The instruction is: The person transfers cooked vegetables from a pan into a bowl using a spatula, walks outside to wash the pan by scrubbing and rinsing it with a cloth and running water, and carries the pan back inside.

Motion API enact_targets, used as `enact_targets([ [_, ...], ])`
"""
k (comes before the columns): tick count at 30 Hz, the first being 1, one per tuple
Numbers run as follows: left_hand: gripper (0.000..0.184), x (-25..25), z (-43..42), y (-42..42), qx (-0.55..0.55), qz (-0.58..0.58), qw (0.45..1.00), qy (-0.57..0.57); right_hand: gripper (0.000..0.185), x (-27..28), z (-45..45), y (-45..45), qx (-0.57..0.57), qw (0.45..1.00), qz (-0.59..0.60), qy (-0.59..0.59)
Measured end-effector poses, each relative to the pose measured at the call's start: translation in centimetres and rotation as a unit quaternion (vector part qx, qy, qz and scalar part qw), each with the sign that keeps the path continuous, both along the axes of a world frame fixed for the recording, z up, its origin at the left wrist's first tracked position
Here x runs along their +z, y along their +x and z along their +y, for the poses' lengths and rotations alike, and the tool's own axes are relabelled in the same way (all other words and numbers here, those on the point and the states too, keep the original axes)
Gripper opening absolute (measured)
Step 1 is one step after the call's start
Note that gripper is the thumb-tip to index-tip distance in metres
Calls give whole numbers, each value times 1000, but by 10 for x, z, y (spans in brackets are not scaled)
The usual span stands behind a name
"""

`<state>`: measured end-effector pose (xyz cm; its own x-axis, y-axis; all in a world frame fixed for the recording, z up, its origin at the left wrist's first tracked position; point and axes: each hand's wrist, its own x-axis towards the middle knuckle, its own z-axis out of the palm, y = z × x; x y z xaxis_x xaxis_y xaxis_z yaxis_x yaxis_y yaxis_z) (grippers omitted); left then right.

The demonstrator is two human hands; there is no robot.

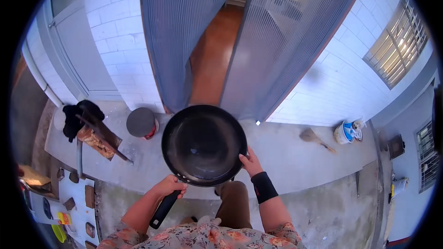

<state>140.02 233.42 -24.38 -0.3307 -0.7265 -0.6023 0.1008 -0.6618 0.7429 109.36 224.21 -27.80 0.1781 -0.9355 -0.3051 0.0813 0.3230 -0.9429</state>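
A black frying pan (203,145) is held out level in front of my body, its dark inside facing up. My left hand (170,187) is closed round the pan's handle close to where it joins the rim, and the handle's end sticks out below the hand. On the opposite side my right hand (250,160) grips the rim, thumb over the edge and fingers partly hidden underneath. A black wristband (264,187) sits on my right wrist. Nothing but a small bright reflection shows inside the pan.
Ahead is a doorway with translucent strip curtains (295,41), parted over an orange-brown floor (212,55). A round grey-topped bin (141,122) and a wooden stool-like object (99,140) stand left. A broom (318,139) and a white bucket (346,133) are right. A concrete step edge crosses near my feet.
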Motion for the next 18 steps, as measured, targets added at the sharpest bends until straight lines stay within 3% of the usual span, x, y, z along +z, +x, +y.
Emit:
enact_targets([
  [2,12,26,-44,-12,-14,15,999,32,49,-9,-58,-12,18,999,12,-37],
  [12,5,101,-214,-36,88,64,992,61,51,95,-293,-11,170,982,72,-43],
  [14,5,113,-249,-35,89,62,993,47,53,98,-330,-7,102,961,169,-195],
  [15,5,118,-266,-35,95,61,992,52,53,110,-354,-5,102,960,171,-199],
  [17,4,129,-299,-33,99,59,992,55,54,147,-405,6,108,805,324,-485],
  [18,4,134,-318,-30,95,62,992,58,54,164,-431,16,105,803,323,-490],
])
